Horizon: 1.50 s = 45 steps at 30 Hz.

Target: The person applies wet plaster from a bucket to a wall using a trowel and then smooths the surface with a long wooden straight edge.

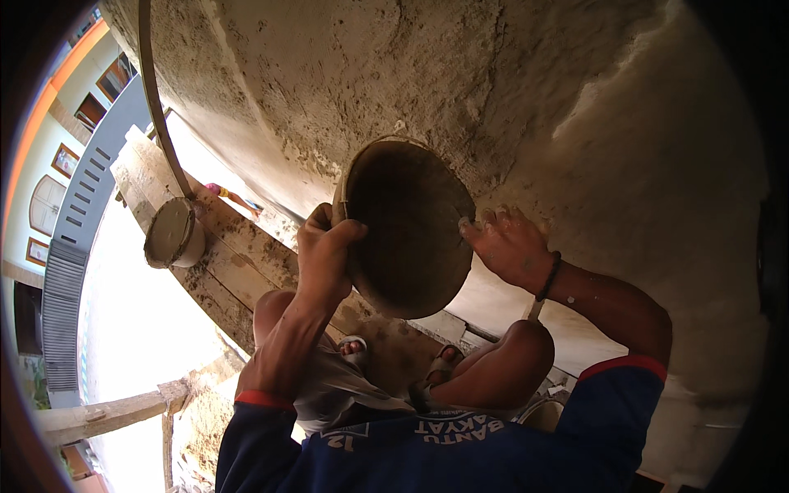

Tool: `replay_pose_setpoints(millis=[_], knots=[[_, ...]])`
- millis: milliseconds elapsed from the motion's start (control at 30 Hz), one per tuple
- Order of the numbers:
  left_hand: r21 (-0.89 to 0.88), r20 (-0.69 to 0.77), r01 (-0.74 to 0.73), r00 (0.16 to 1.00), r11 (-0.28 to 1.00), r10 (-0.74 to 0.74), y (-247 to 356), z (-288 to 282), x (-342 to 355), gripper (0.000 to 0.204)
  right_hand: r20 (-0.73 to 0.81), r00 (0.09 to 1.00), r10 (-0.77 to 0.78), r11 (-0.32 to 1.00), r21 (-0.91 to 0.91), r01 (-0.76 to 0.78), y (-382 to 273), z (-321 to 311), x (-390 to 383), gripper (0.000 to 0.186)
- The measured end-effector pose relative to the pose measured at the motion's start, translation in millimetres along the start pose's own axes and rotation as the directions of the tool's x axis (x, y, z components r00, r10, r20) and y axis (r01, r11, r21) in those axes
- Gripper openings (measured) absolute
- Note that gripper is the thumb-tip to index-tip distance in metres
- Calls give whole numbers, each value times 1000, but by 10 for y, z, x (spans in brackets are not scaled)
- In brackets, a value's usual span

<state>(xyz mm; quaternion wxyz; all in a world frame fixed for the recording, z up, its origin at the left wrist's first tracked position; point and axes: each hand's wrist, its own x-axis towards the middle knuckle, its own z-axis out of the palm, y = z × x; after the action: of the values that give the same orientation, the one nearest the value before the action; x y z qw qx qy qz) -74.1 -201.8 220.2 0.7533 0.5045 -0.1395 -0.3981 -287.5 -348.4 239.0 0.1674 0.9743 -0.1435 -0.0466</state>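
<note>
Rising at the far left, and bent by the lens, there is a pale house (43,185) with orange trim, and before it a grey slotted wall (72,191). Lower down, a rough wooden rail (107,417) comes in from the edge. Next is a thin dark strip (156,103), which runs down toward the wooden planks (234,275). Beside its lower end, a small bucket (191,248) stands on these planks, filled near to its rim with a grey-brown paste (171,230). More to the right, the left hand (323,256) is closed around the left rim of a big round bucket (411,234), with the thumb laid over the edge. This bucket is in the middle, in front of the person's body, its mouth turned to the camera; the inside is too dark to tell what it contains. Below it, the sandalled feet (355,347) rest on the planks. At its right rim is the right hand (514,246), half open with bent fingers, the fingertips at the edge; whether they grip or only touch, I cannot tell. A black bracelet (549,276) circles that wrist. Behind, at the right, extends a plastered wall (657,164).
</note>
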Motion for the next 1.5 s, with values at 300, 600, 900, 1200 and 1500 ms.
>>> replay_pose_setpoints(millis=[300,600,900,1200,1500], knots=[[71,24,20,999,997,-21,-41,-44,12,14,30,999,34,742,669,-46,-152,87,-152,40],[-117,18,8,1000,993,-6,28,-66,-27,15,-75,983,170,839,533,-104,361,-1172,-454,36],[13,15,98,995,995,-98,-39,-77,-17,15,-289,845,451,859,399,-321,1574,-1058,-356,40],[28,50,94,994,995,-95,-117,-67,-14,14,-105,941,320,832,506,-227,1108,-1231,-574,39],[66,97,105,989,992,-111,-177,84,-33,15,-53,997,58,987,-147,-65,37,47,-215,33]])
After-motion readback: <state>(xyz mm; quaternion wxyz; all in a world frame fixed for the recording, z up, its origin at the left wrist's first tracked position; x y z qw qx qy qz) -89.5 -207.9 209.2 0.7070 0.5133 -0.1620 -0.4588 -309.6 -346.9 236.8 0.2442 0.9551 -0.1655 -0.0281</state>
